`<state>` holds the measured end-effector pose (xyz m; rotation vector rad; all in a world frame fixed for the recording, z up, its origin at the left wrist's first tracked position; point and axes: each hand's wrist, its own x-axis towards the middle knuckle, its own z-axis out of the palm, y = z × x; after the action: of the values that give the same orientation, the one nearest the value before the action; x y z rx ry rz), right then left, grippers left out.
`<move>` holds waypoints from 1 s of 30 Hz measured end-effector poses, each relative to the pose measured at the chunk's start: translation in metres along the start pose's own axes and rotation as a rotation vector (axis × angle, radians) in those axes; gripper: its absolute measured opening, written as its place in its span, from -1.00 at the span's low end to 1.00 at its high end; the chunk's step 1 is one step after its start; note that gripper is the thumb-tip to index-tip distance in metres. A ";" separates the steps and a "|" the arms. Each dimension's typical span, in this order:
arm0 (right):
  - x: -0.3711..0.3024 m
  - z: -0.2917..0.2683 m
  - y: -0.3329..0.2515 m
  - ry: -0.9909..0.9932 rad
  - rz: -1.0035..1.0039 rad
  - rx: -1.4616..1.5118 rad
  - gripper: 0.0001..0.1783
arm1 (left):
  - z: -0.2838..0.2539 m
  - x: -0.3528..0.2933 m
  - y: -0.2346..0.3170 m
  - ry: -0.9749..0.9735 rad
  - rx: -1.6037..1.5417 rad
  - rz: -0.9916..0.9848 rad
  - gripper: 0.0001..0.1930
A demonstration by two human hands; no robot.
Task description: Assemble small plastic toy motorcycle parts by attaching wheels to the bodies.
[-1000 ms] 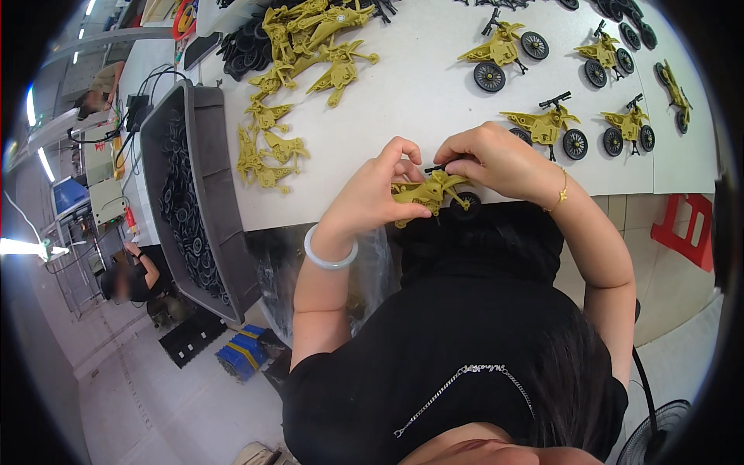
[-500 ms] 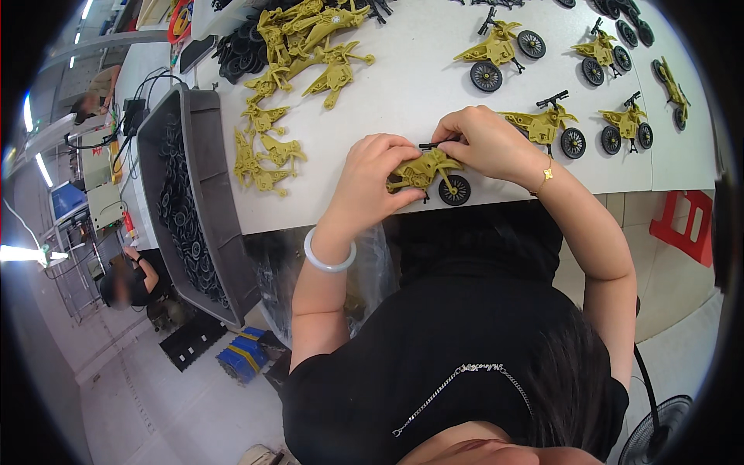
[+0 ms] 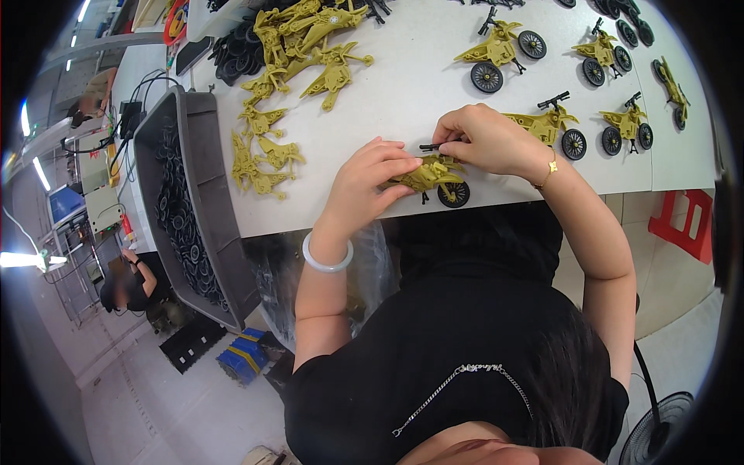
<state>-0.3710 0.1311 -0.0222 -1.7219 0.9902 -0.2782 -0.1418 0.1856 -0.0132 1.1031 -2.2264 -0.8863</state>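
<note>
Five finished toy motorbikes stood on the white desk (image 3: 418,101) beyond the hands, each olive body fitted with two black wheels and a black handlebar; the nearest of them (image 3: 546,125) sat just behind the right hand. A sixth bike (image 3: 665,81) lay on its side at the far right, and its parts were too small to judge.

The bike in work (image 3: 431,177) rested at the near edge of the desk, between both hands. Its right-hand wheel (image 3: 453,194) was on. The left hand (image 3: 370,182) had its fingers closed on the left part of the body, hiding that end, so the other wheel could not be told. The right hand (image 3: 487,139) had its fingers pinched together on the black handlebar piece (image 3: 431,146) at the top of the bike, so this one looked close to complete, with the handlebar being seated.

Much was left. A heap of bare olive bodies (image 3: 298,46) lay at the far left of the desk, with more scattered nearer (image 3: 262,159), none with wheels. A pile of loose black wheels (image 3: 232,54) lay beside the heap, and the grey bin (image 3: 203,194) by the left edge of the desk held many more.
</note>
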 end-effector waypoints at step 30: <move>-0.007 0.017 0.004 0.248 -0.073 0.163 -0.55 | 0.000 0.000 0.011 -0.009 0.349 0.012 -0.56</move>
<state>-0.3668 0.1471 -0.0301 -1.6021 1.0527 -0.6156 -0.1475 0.1902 -0.0054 1.2361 -2.4530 -0.5077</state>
